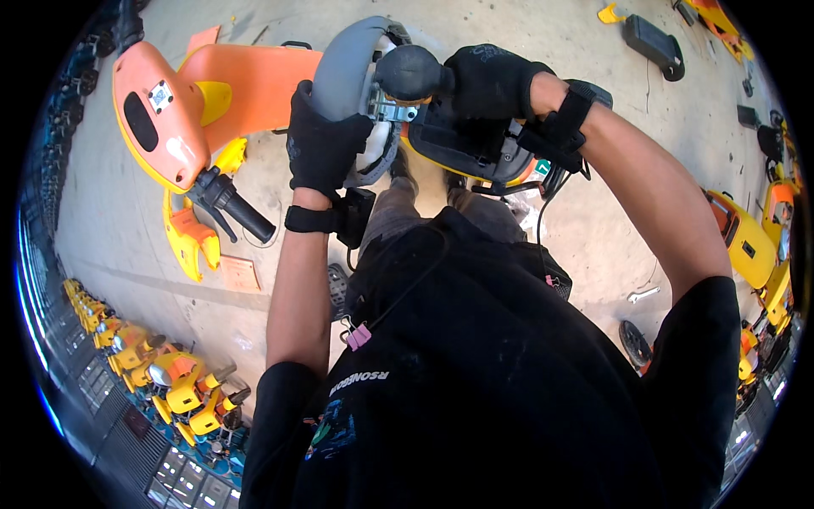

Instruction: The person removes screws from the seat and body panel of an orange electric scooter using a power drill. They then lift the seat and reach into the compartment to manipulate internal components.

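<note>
My left hand (326,144), in a black glove, grips the edge of a curved grey padded seat piece (348,59) with a metal bracket (393,109) at its middle. My gloved right hand (492,81) is closed on a black round-headed mallet-like tool (405,69), whose head sits just over that bracket; its handle is mostly hidden by the glove. Beneath and right of the bracket is a scooter's black compartment (462,144) with yellow trim. An orange scooter body (254,76) extends to the left, its handlebar grip (250,220) pointing down toward me.
Loose yellow panels (191,237) and an orange board (240,273) lie on the floor at left. Rows of yellow scooters (191,390) line the lower left; more (750,246) stand at right. A wrench (644,294), a wheel (635,342) and a black box (653,47) lie about.
</note>
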The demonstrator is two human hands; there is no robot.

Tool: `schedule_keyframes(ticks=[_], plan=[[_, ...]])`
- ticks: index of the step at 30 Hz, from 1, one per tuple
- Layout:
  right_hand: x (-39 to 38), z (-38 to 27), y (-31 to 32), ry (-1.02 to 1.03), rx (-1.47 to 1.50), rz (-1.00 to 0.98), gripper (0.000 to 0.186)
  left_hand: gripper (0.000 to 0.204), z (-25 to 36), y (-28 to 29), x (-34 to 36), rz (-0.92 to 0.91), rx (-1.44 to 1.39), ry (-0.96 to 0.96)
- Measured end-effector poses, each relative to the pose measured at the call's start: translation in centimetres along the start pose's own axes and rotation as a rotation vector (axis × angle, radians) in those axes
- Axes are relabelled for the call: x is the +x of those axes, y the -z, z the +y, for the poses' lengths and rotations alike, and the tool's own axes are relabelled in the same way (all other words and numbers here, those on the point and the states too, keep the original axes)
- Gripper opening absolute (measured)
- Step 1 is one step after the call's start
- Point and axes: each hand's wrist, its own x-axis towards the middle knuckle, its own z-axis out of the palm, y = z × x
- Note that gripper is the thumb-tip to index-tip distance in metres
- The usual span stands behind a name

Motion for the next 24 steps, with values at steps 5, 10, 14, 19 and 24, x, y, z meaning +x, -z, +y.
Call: schedule_keyframes(ticks=[5,10,14,19,24], plan=[[0.1,-0.3,0.2,-0.033,-0.074,-0.042,0.035,0.074,-1.5,-0.3,0.0,-0.013,-0.002,-0.005],[-0.4,-0.3,0.6,-0.039,-0.025,-0.064,0.035,0.086,-3.2,-0.8,0.0,0.089,0.148,-0.159],[-0.8,-0.9,1.4,0.021,-0.024,-0.053,0.029,0.071,-1.2,0.0,-0.4,-0.041,-0.027,0.024],[-0.8,-0.7,0.9,0.059,-0.01,-0.064,0.032,0.067,-3.0,-0.5,-0.4,0.064,-0.017,-0.08],[-2.0,-2.0,1.1,0.073,0.037,-0.008,0.028,0.083,-2.2,-0.1,-0.6,0.059,0.088,-0.155]])
